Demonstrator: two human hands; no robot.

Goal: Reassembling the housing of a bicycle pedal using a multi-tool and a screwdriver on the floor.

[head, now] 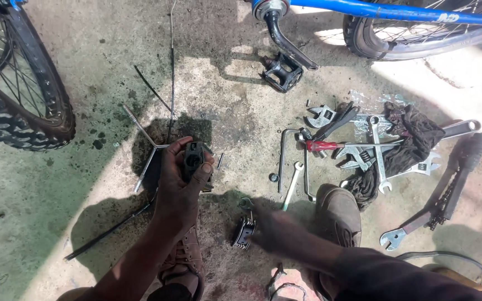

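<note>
My left hand [181, 177] grips a black pedal [194, 161] above my shoe [185, 259], while my blurred right hand [271, 229], grip unclear, touches another pedal [244, 233] just right of it.

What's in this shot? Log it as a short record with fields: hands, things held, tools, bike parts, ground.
left hand: raised, gripping a black pedal
right hand: blurred, low at a second black part on the ground; grip unclear
tools: spanners, red-handled screwdriver, dark rag, all right of the hands
bike parts: crank pedal under the blue frame; front wheel at left
ground: stained concrete
</note>
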